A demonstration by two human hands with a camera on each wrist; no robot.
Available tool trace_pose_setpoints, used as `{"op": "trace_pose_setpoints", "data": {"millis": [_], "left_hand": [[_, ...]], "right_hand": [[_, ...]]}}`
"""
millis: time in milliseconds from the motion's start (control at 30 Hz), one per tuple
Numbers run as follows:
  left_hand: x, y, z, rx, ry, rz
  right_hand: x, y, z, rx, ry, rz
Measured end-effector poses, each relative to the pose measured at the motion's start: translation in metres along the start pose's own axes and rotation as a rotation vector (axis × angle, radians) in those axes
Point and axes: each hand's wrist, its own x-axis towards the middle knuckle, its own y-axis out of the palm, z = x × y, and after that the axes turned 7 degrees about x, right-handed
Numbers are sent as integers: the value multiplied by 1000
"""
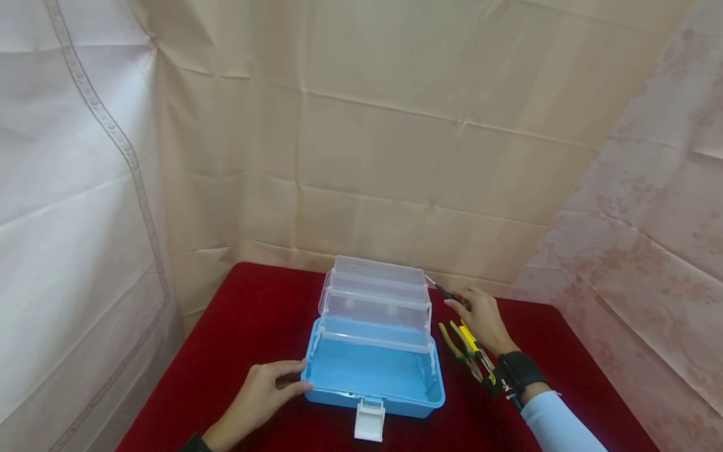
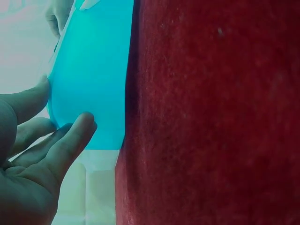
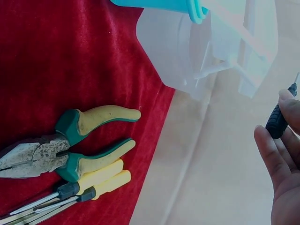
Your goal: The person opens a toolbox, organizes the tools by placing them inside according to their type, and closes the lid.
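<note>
A light blue toolbox [image 1: 361, 370] stands with its clear lid and tiered trays [image 1: 375, 301] folded up and back. My left hand [image 1: 262, 386] touches the box's front left corner, thumb and fingers extended against the rim and wall. In the left wrist view these fingertips [image 2: 85, 119] rest on the blue side. Beyond the box's right side, my right hand [image 1: 480, 319] grips a screwdriver by its dark handle [image 3: 277, 122]. Its thin shaft points up and left, towards the back corner of the raised lid. The right wrist view shows only part of this hand.
Combination pliers [image 3: 40, 157] with green and yellow grips lie right of the box, beside several yellow-handled screwdrivers [image 3: 101, 178]. A white latch [image 1: 369, 420] hangs at the box's front. Red cloth [image 1: 254, 320] covers the table; beige fabric [image 1: 378, 157] hangs behind.
</note>
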Motion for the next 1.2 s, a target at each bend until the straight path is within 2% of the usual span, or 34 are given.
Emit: {"op": "trace_pose_setpoints", "data": {"millis": [167,400,800,1200], "left_hand": [[0,0,-1,0,-1,1],[0,2,-2,-9,31,-24],[-1,2,-3,-38,-3,11],[-1,4,-2,-26,-6,-13]], "right_hand": [[2,1,2,2,-2,4],[6,2,3,34,-22,22],[13,7,6,38,-35,40],[19,10,10,27,-68,47]]}}
